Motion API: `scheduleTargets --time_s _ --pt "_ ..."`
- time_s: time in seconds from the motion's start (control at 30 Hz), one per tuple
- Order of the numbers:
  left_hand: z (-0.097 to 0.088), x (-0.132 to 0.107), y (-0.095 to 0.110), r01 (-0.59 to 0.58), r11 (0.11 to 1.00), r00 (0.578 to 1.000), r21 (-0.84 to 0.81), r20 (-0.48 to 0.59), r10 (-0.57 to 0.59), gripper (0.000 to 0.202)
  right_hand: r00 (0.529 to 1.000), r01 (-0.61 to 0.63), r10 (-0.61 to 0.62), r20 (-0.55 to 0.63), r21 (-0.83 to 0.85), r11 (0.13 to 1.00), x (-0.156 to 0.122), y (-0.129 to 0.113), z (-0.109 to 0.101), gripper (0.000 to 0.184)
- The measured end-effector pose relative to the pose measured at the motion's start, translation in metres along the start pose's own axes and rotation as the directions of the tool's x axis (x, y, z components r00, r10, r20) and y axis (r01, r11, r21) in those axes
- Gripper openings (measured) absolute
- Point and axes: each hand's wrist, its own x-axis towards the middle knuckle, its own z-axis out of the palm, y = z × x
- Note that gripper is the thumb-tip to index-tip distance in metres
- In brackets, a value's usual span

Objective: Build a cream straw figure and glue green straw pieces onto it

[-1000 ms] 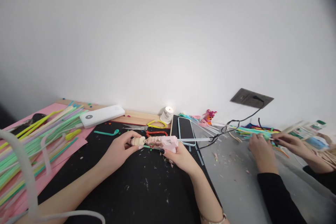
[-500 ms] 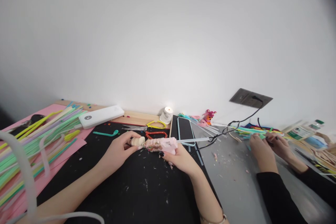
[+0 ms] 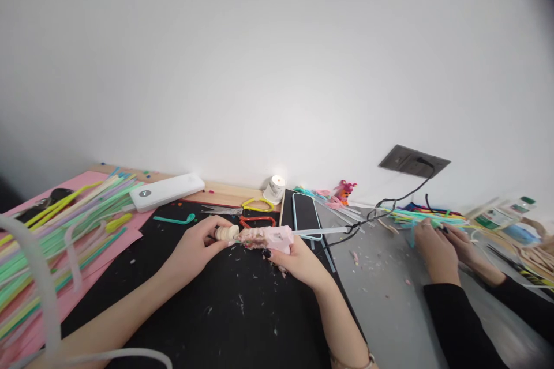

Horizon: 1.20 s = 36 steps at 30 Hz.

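- Gripping the pink glue gun (image 3: 270, 236) with the right hand (image 3: 298, 262), fingers curled shut under its handle, dark nails showing.
- Pinching a cream ribbed piece (image 3: 226, 233) at the gun's tip with the left hand (image 3: 194, 248), thumb on top and fingers closed beneath.
- Held level, just above the black mat (image 3: 225, 311), between the two hands: tip toward the left hand, body against the right.
- Sticking out of the gun's back, toward the right: one clear glue stick (image 3: 320, 231).
- Counted in the hands: one gun, one cream piece, one glue stick.
- Beyond the gun on the mat: one pair of scissors (image 3: 223, 211) and three bent pieces, a yellow loop (image 3: 258, 204), a red loop (image 3: 258, 221) and a teal curl (image 3: 175, 219).
- Near the wall: one white case (image 3: 167, 191), one lit candle (image 3: 275, 189), one phone (image 3: 305, 210) lying flat.
- Far left, well apart from the hands: a heap of coloured straws (image 3: 64, 225) on pink paper (image 3: 86, 277), too many to count.
- At the right, two hands of a co-worker (image 3: 437, 248) in black sleeves, busy among more straws; whether closed on anything cannot be told.
- On the wall, one socket (image 3: 413, 160) with one black cable (image 3: 389, 203) trailing down to the table.
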Motion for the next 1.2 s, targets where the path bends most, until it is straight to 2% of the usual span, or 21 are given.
scheduleTargets --time_s 0.23,0.33,0.47,0.57,0.7,0.9,1.1,1.2 --pt "0.0010 -0.0006 0.0005 -0.039 0.999 0.999 0.014 0.014 0.038 0.022 0.997 0.022 -0.021 -0.075 0.011 1.000 0.0008 0.0000 0.0012 0.025" --pt "0.0006 -0.0003 0.0005 -0.040 0.999 0.999 0.026 -0.005 0.040 0.022 0.999 -0.001 0.000 -0.052 -0.008 1.000 -0.0002 -0.0006 -0.0006 0.025" --pt "0.0003 -0.0009 0.0024 -0.026 0.999 1.000 0.025 0.002 0.026 0.021 1.000 0.028 -0.028 -0.007 -0.023 0.999 -0.0009 -0.0059 0.0015 0.028" --pt "0.0007 -0.0013 0.0038 -0.050 0.998 0.999 0.046 -0.002 0.050 0.019 0.998 0.043 -0.043 -0.054 -0.012 0.999 -0.0004 -0.0056 0.0031 0.026" --pt "0.0008 -0.0007 0.0037 -0.082 0.992 0.997 0.092 0.010 0.082 0.018 0.994 -0.004 0.002 -0.107 -0.012 1.000 -0.0002 0.0007 -0.0002 0.025" --pt "-0.0002 -0.0012 0.0036 -0.068 0.994 0.998 0.084 -0.010 0.069 0.019 0.999 -0.017 0.015 -0.040 -0.027 1.000 -0.0013 -0.0006 -0.0014 0.025" --pt "0.0002 -0.0020 0.0059 -0.080 0.994 0.997 0.075 -0.010 0.080 0.019 0.995 -0.010 0.010 -0.095 -0.003 1.000 -0.0005 0.0003 -0.0012 0.022" --pt "0.0000 -0.0017 0.0060 -0.073 0.995 0.997 0.065 -0.020 0.075 0.019 0.998 -0.029 0.028 -0.053 -0.029 0.999 -0.0004 0.0018 -0.0025 0.025"
